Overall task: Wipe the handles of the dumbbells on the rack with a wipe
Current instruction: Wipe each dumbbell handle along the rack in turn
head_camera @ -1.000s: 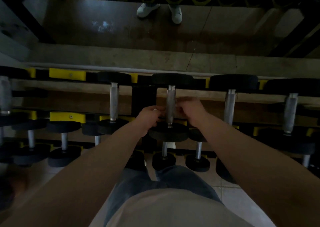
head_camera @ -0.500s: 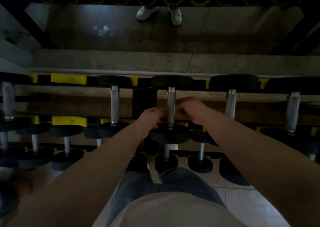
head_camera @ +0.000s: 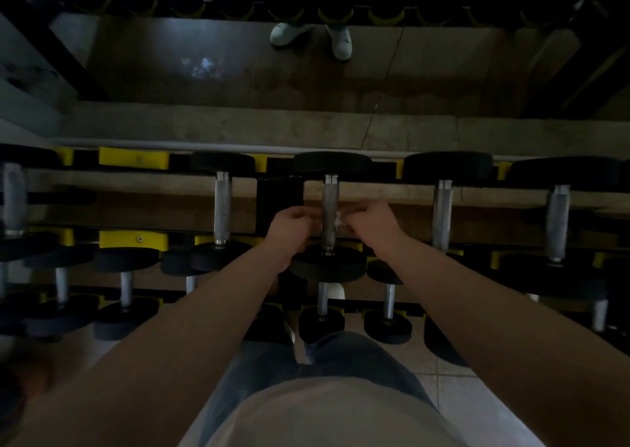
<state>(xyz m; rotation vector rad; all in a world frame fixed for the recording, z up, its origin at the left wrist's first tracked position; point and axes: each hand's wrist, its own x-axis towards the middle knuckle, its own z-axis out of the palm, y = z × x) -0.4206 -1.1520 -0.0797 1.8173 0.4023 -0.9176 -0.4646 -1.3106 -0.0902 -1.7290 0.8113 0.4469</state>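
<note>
A dumbbell with a steel handle (head_camera: 329, 204) and black round ends lies on the top tier of a black and yellow rack (head_camera: 133, 157), straight ahead of me. My left hand (head_camera: 289, 228) sits just left of the handle with its fingers curled. My right hand (head_camera: 370, 223) sits just right of it, also curled. A pale wipe (head_camera: 339, 220) shows as a small white patch between my right fingers and the handle, and it seems to pass under the handle toward my left hand. Most of the wipe is hidden.
More dumbbells lie on the same tier to the left (head_camera: 221, 204) and right (head_camera: 442, 211). Smaller ones (head_camera: 322, 305) fill the lower tier near my legs. A mirror behind the rack reflects white shoes (head_camera: 342, 42). Tiled floor (head_camera: 439, 368) lies below.
Both hands have drawn slightly apart, so more of the handle shows between them. The camera view shifted a little.
</note>
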